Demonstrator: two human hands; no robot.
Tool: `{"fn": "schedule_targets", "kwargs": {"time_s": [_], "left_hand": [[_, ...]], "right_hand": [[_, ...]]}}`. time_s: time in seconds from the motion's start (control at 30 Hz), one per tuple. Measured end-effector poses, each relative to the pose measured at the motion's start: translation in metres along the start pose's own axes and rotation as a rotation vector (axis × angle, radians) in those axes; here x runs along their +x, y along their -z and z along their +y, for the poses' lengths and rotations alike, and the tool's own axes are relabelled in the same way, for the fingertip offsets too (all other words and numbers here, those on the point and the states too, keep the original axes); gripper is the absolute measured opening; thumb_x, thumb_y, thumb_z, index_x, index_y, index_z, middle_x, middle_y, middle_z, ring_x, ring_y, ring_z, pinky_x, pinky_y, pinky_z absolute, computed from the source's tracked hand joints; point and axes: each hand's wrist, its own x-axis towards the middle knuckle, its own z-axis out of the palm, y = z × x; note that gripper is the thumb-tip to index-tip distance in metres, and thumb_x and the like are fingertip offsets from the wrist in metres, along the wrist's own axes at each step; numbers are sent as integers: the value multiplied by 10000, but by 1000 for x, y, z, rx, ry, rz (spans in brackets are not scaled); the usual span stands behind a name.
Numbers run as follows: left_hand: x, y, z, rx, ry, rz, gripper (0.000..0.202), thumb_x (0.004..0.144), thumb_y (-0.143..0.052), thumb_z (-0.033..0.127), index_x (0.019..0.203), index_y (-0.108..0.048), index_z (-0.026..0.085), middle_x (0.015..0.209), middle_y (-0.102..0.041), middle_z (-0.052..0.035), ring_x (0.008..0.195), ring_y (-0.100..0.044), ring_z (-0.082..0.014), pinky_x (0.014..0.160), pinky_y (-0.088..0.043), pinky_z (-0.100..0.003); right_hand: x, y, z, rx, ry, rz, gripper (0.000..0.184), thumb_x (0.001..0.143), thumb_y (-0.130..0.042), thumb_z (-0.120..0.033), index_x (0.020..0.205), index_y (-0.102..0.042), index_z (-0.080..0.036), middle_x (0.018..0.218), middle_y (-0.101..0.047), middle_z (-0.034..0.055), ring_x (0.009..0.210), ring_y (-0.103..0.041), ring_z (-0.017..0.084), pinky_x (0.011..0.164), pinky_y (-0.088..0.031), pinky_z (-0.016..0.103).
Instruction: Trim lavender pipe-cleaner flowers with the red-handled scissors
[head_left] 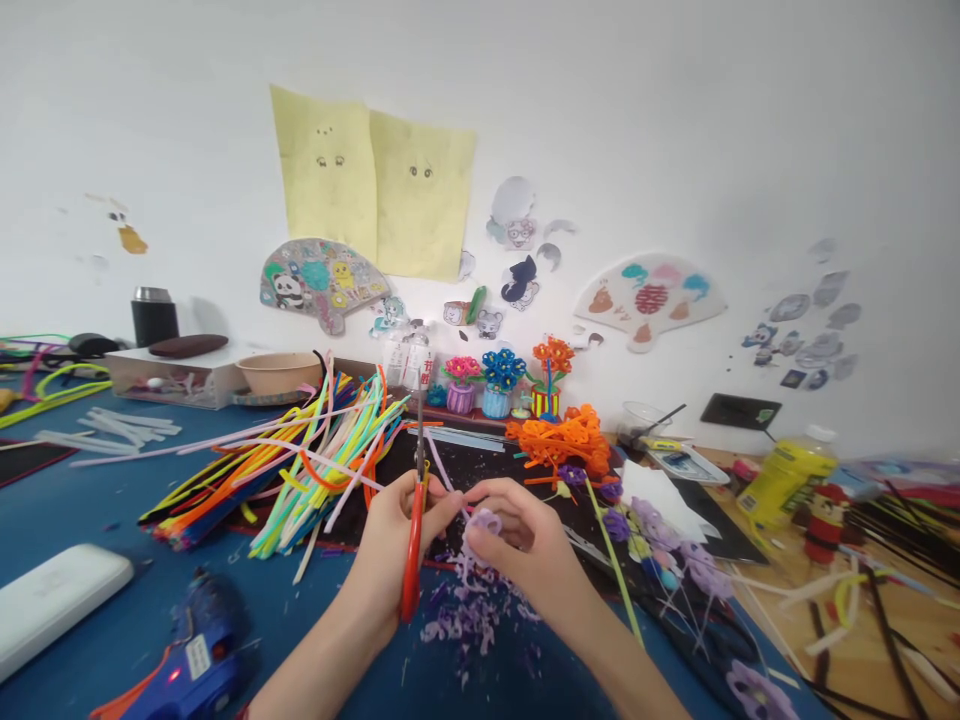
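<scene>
Left hand [384, 535] on scissors [412, 568], right hand [536, 545] on purple loop [487, 522]

The left curls round the scissors, blades upward; the right pinches the loop just right of them. Scraps [466, 618] litter the surface [289, 592] right of the scissors; glue gun [187, 668] and pipe cleaners [229, 488] lie left of them.

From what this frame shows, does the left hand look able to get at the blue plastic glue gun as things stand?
Probably yes: only blue tabletop shows between the left hand and the blue plastic glue gun, though the orange-red-handled metal scissors in that hand may need putting down first.
</scene>
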Motion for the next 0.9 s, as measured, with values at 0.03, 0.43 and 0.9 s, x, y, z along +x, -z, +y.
{"fn": "schedule_targets", "kwargs": {"time_s": [0.03,0.43,0.9], "left_hand": [[1,0,0,-12,6,-3,365,624,-756,409,702,-482,180,477,-381,117,431,-297,-32,409,-207,-164],[0,4,3,52,-154,31,316,664,-740,383,746,-506,186,590,-486,85,534,-403,-57,492,-320,-163],[-13,-1,3,362,-450,262,142,659,-649,196,697,-515,220,626,-536,56,567,-474,-116,523,-379,-202]], "right_hand": [[0,0,-1,0,-2,-6,335,754,-717,-378,1013,-609,-196,830,-618,2,709,-557,113,617,-442,216],[-3,-5,-11,329,-309,4,430,813,-591,-537,1042,-588,-174,780,-584,0,608,-634,131,601,-509,272],[-11,-21,-11,892,-433,39,418,653,-818,-324,983,-647,-133,901,-714,91,825,-694,214,845,-519,358]]}}
